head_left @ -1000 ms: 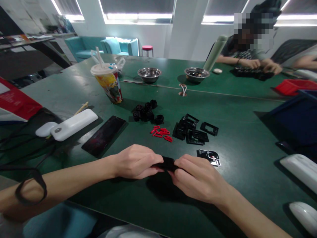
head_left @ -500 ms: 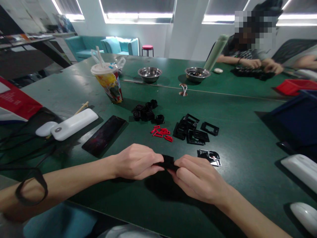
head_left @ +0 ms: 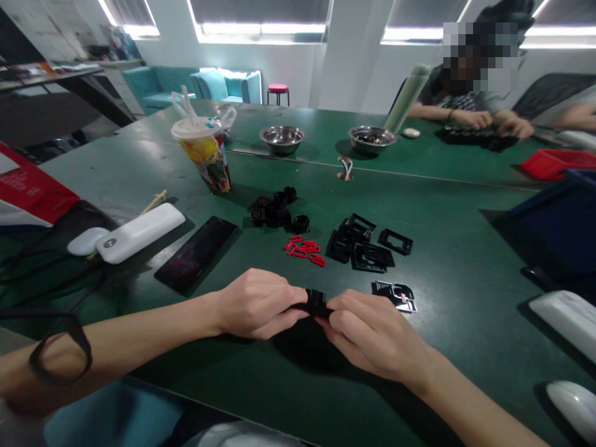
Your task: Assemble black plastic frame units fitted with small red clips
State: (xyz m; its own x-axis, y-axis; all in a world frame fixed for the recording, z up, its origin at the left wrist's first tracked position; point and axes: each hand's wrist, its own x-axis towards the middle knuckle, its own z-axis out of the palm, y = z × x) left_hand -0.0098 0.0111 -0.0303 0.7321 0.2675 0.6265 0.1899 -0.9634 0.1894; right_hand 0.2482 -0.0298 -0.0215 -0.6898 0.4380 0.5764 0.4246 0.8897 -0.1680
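Observation:
Between my two hands is a small black plastic part (head_left: 316, 298), held just above the green table (head_left: 447, 347). My left hand (head_left: 261, 304) pinches its left end, and my right hand (head_left: 372, 335) grips the right end; the fingers cover much of it. Just beyond lie several small red plastic clips (head_left: 305, 248). To their right is a pile of black rectangular frames (head_left: 356, 242), with one frame (head_left: 395, 241) apart. Black chunky parts (head_left: 274, 210) are heaped behind the clips. Flat shiny black-and-silver pieces (head_left: 395, 296) rest beside my right hand.
A dark phone (head_left: 198, 254) and a white oblong device (head_left: 142, 233) lie left. Farther back stand a drink cup (head_left: 205, 155) and two metal bowls (head_left: 282, 140) (head_left: 371, 140). A blue bin (head_left: 554, 223) is at right. Across the table, a person's hands (head_left: 493, 124) handle dark items.
The black part has turned slightly between my fingers, so that its ridged, shinier side shows. Both hands stay in nearly the same place.

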